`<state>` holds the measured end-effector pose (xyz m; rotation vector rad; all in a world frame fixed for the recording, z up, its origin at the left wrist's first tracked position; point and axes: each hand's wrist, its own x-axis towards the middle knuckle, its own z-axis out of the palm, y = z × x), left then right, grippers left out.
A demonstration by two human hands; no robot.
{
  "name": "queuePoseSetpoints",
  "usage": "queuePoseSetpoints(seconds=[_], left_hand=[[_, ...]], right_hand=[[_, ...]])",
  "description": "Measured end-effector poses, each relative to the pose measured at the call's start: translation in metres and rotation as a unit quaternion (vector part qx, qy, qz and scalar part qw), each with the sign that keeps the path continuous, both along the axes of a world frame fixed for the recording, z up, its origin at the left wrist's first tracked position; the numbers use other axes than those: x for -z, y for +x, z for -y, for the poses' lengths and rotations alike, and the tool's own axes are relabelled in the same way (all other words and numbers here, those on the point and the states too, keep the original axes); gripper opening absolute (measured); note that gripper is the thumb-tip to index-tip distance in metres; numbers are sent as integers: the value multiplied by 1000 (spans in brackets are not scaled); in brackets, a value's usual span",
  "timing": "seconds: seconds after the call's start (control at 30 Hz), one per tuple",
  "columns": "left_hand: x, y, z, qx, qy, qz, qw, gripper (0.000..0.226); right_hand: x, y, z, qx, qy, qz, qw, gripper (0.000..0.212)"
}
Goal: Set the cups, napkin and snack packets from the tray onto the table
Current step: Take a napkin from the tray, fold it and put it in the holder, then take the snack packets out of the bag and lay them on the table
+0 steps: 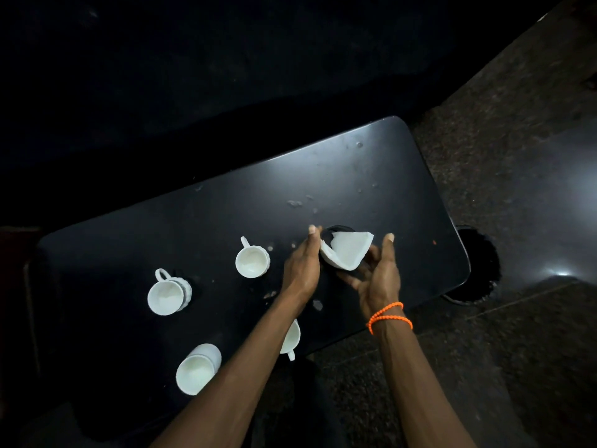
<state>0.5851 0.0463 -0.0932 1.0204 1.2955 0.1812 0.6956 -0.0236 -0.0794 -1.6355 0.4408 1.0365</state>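
Over the black table (371, 176), my left hand (300, 270) and my right hand (378, 279) hold a white napkin (347, 250) between them, its sheet curled and lifted off the surface. Several white cups stand on the table: one (252, 261) just left of my left hand, one (168, 295) further left, one (197, 370) near the front edge. A fourth cup (290, 337) is partly hidden under my left forearm. Something dark and round (337, 228) lies behind the napkin; I cannot tell what it is. No tray or snack packets show.
Crumbs and wet spots (295, 203) dot the table's middle and right. A speckled stone floor (484, 124) lies to the right, with a dark round object (478, 263) by the table's right edge. Beyond the table's far edge everything is black.
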Motion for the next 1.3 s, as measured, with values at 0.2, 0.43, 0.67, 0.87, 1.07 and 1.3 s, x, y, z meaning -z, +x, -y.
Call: queuePoseSetpoints(seconds=[0.2, 0.43, 0.67, 0.87, 1.07, 1.3], left_hand=[[5, -17, 19, -18, -38, 15, 999, 63], [3, -22, 23, -20, -29, 12, 999, 61], [-6, -23, 7, -112, -14, 60, 992, 69], [-29, -47, -31, -180, 25, 140, 973, 57], [-58, -109, -85, -261, 58, 155, 951, 56], [-68, -246, -122, -362, 95, 95, 922, 60]], right_hand=[[7, -19, 17, -11, -17, -12, 1000, 66], [10, -21, 17, -26, -41, 2, 999, 70], [-12, -14, -7, -55, -126, 148, 979, 61], [-59, -34, -58, -149, -98, 352, 919, 60], [-91, -99, -132, -294, -50, 413, 860, 52], [-87, -237, -202, -443, 43, 377, 812, 48]])
